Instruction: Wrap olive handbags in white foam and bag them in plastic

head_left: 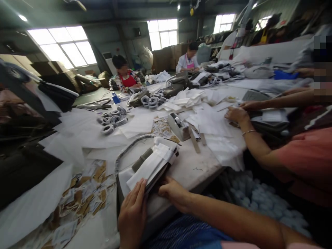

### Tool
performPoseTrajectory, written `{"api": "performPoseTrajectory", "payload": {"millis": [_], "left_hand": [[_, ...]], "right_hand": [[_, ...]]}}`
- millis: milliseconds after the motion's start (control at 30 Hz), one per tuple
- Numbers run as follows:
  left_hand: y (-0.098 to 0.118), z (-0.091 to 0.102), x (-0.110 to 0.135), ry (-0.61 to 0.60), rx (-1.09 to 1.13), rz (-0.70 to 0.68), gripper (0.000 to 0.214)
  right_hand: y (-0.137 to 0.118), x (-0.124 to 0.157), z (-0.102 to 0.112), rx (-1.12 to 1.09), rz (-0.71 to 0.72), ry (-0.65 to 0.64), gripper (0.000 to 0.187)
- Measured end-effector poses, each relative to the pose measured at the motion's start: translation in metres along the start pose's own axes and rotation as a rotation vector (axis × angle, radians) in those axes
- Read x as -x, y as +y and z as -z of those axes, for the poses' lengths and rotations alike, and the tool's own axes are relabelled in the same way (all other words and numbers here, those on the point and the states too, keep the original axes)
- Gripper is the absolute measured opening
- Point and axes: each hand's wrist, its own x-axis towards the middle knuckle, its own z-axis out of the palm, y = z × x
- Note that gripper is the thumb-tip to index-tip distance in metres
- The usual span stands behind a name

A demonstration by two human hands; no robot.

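A dark handbag [145, 173] stuffed with white tissue paper [153, 162] lies at the near edge of the work table [192, 169]. Its wrapped handle [129, 147] arcs up behind it. My left hand [133, 211] lies flat against the bag's near side with its fingers stretched out. My right hand [172, 192] curls around the bag's right lower edge and grips it.
Loose white paper sheets [85, 135], rolls of tape [111, 121] and brown-and-white tags [85, 193] cover the table. A small grey box [178, 126] stands mid-table. A co-worker's hands [237, 112] work at the right. Other people sit at the far end.
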Motion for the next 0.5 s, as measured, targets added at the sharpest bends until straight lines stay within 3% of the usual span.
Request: {"api": "performPoseTrajectory", "payload": {"millis": [133, 267, 400, 500], "left_hand": [[-0.003, -0.006, 0.005, 0.107, -0.072, -0.089, 0.059], [0.003, -0.015, 0.013, 0.128, -0.136, -0.094, 0.062], [0.000, -0.021, 0.017, 0.134, -0.168, -0.091, 0.071], [-0.014, -0.024, 0.014, 0.127, -0.125, -0.182, 0.070]], "right_hand": [[0.007, -0.003, -0.007, -0.121, -0.078, 0.032, 0.028], [0.002, 0.000, -0.008, -0.185, -0.083, 0.031, 0.038], [0.002, -0.001, -0.008, -0.197, -0.080, -0.010, 0.034], [-0.001, -0.001, 0.008, -0.073, -0.116, -0.125, 0.034]]}}
